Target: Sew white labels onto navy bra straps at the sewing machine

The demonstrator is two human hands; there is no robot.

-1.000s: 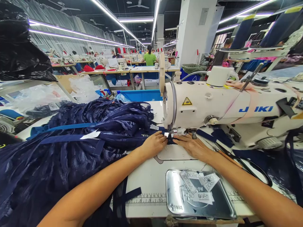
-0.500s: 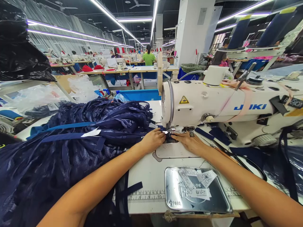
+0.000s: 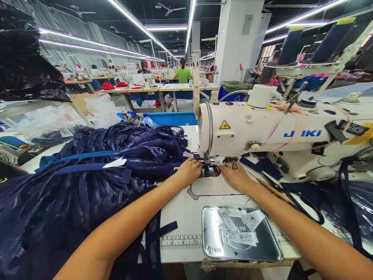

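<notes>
A white sewing machine [image 3: 233, 124] stands in front of me, with its presser foot and needle area [image 3: 207, 161] low at the left end. My left hand [image 3: 190, 171] lies just left of the needle, fingers curled and pressed together on the edge of navy fabric [image 3: 163, 165]. A small white label [image 3: 187, 154] shows beside its knuckles. To the right of the needle, my right hand [image 3: 234, 177] rests on the machine bed [image 3: 221, 187]. Its fingertips reach behind the spring and metal parts and are hidden, so what they touch does not show.
A big heap of navy lace garments [image 3: 96, 186] covers the left side. A shiny metal tray [image 3: 208, 249] holding loose printed labels sits at the front edge. Black scissors [image 3: 304, 202] lie by my right forearm. Navy thread cones [image 3: 330, 39] stand upper right.
My right hand has drawn slightly away from the needle and further behind the metal parts, baring more of the needle plate. My left hand stays almost in place. The view has shifted slightly.
</notes>
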